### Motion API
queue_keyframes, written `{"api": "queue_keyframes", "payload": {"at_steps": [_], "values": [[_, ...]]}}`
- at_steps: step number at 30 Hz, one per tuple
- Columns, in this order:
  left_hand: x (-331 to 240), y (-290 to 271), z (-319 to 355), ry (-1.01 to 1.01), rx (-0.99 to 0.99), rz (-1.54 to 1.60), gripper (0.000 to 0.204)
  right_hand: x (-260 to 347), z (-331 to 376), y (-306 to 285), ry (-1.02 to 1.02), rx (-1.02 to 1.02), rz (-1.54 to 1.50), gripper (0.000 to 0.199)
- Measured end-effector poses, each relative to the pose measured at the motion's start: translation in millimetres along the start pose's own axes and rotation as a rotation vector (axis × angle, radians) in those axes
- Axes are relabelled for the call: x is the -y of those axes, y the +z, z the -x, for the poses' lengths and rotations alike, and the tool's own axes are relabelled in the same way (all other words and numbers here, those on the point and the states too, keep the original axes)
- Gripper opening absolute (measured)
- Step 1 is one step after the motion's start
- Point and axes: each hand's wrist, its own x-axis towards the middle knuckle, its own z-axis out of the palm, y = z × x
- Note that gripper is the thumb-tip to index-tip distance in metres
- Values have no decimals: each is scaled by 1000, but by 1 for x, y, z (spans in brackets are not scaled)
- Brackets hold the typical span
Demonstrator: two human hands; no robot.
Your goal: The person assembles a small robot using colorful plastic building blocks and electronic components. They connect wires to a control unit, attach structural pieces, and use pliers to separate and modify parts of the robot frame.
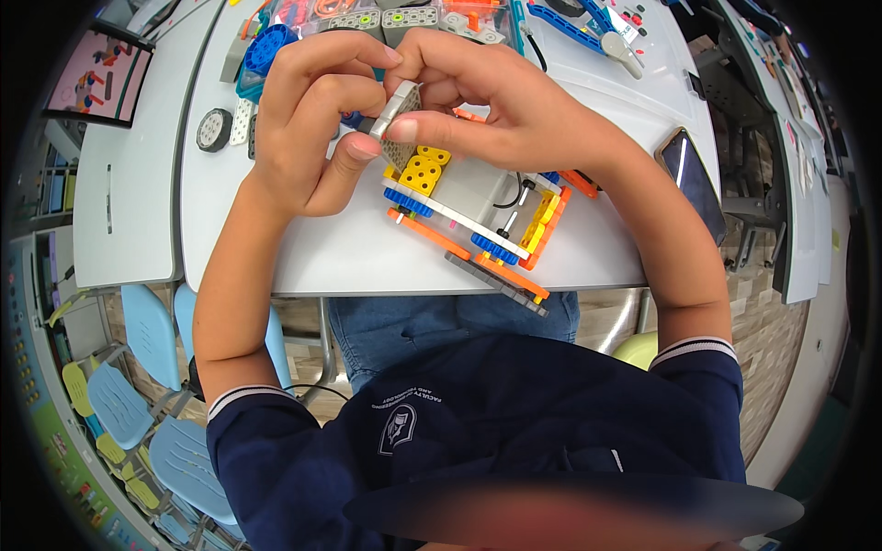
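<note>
1. The left hand point(308, 129) has its fingers curled narrow, thumb and forefinger pinching the left end of a small grey perforated plate point(397, 115).
2. The right hand point(487, 101) pinches the same plate from the other side, thumb pressed along its lower edge, the other fingers bent over the top.
3. The plate is held tilted just above the back end of a building-block vehicle point(478, 220) that rests on the white tabletop point(367, 248); whether plate and vehicle touch cannot be told.
4. The vehicle has a grey body, yellow holed blocks, blue gears, orange beams and a grey beam along its near side.
5. At the far edge of the tabletop stands a clear parts tray point(459, 14) with orange and grey pieces in it.
6. A black-tyred wheel point(214, 129) lies left of the left hand, and a dark phone point(691, 174) lies right of the right forearm.
</note>
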Motion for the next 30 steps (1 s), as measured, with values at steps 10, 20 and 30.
{"api": "queue_keyframes", "payload": {"at_steps": [10,20,30], "values": [[0,2,2,-7,-24,6,38,3,1,0,34,2,18,22],[1,2,1,18,-19,-51,38,7,-1,1,130,23,-202,28],[1,5,3,-11,-24,63,38,8,-4,6,184,81,-546,36]]}}
